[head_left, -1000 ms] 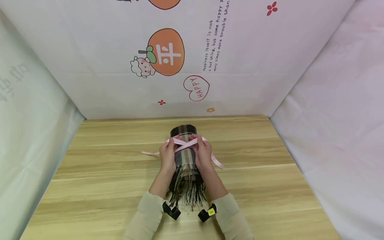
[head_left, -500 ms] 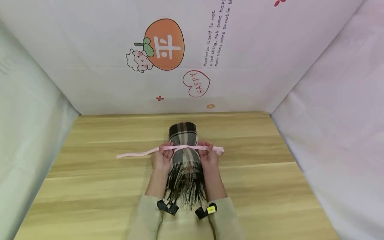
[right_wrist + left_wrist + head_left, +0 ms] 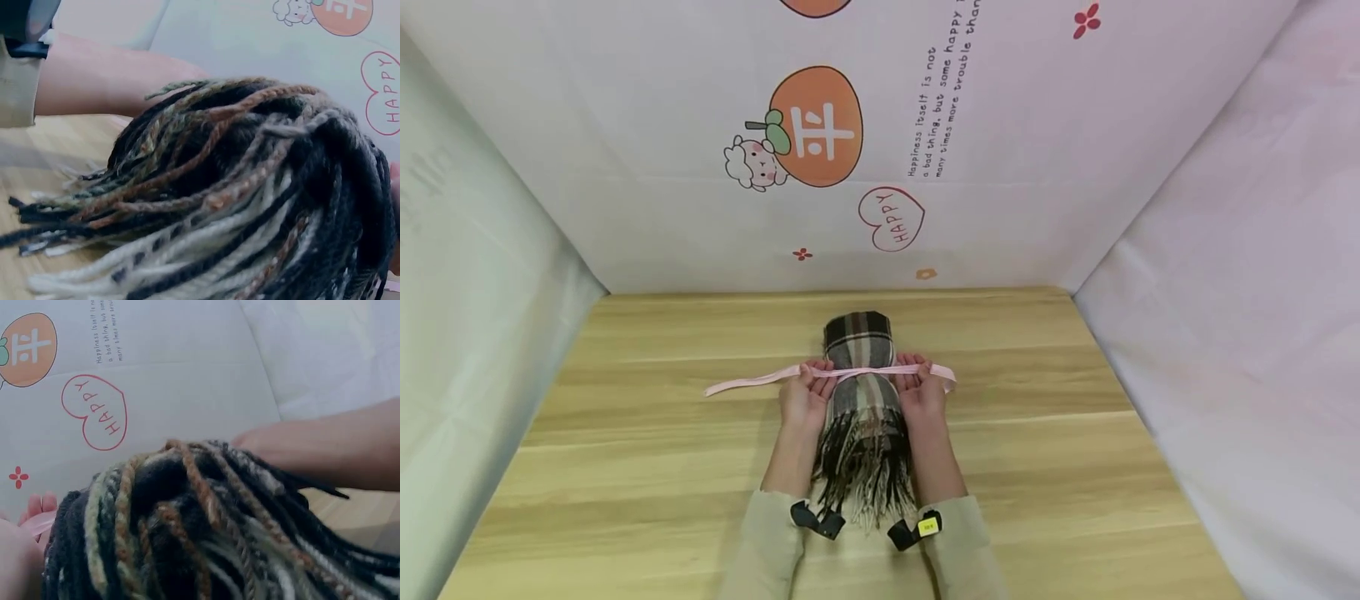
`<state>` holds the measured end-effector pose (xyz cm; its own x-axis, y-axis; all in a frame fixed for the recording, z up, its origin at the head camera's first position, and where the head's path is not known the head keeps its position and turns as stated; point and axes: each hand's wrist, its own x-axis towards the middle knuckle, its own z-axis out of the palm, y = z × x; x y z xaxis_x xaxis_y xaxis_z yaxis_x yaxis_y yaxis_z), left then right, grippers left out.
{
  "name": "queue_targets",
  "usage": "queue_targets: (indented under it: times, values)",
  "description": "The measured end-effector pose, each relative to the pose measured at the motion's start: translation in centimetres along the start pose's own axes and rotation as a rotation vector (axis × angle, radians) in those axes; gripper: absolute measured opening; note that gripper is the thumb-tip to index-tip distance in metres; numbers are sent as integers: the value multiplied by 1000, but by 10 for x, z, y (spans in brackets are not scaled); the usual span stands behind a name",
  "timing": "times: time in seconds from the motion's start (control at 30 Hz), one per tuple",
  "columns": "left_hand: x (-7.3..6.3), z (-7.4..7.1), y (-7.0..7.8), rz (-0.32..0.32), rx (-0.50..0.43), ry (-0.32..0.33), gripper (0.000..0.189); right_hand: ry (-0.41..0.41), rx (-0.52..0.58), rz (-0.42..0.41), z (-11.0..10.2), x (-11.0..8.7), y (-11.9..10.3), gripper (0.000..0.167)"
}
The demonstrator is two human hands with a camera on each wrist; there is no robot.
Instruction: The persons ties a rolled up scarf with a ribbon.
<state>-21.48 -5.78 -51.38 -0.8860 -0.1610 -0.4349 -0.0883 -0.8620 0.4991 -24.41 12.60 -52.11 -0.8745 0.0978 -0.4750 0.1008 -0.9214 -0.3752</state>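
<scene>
A rolled plaid scarf (image 3: 861, 396) lies on the wooden table, its fringe (image 3: 867, 467) toward the person. Around its middle runs a pink ribbon (image 3: 863, 372), crossed on top and cinching the roll to a waist. On the left side, my left hand (image 3: 806, 398) pinches one ribbon end between thumb and fingers; a long tail (image 3: 741, 385) trails off leftward. Across from it, my right hand (image 3: 921, 393) pinches the other end, whose short tail hangs past the fingers. Both wrist views are mostly filled by the scarf's fringe (image 3: 187, 519), which hides most of the hands.
The wooden table (image 3: 1060, 467) surrounds the scarf. A white printed cloth wall (image 3: 700, 225) stands at the back edge, with plain white cloth (image 3: 1247, 250) on both sides. Each sleeve cuff bears a black wrist camera (image 3: 820, 520).
The hands have drawn apart from above the scarf to its two sides, pulling the crossed ribbon from loose to taut. The roll now narrows at the middle. Over the last half second little moves.
</scene>
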Motion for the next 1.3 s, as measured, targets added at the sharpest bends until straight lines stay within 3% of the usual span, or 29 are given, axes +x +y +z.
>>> queue_targets:
  times: [0.27,0.5,0.87,1.13,1.3]
  values:
    - [5,-6,-7,11,155,-111,25,-113,-73,-24,-6,-7,0,24]
    - [9,1,-7,41,232,-166,22,-249,-114,-24,-1,-10,0,23]
    - [10,10,-1,54,325,-234,20,-308,-180,-23,8,-11,-1,27]
    - [16,16,6,74,502,-258,25,-366,-322,-64,14,-11,0,31]
    - [16,17,11,107,649,-315,27,-412,-428,-75,14,-11,0,33]
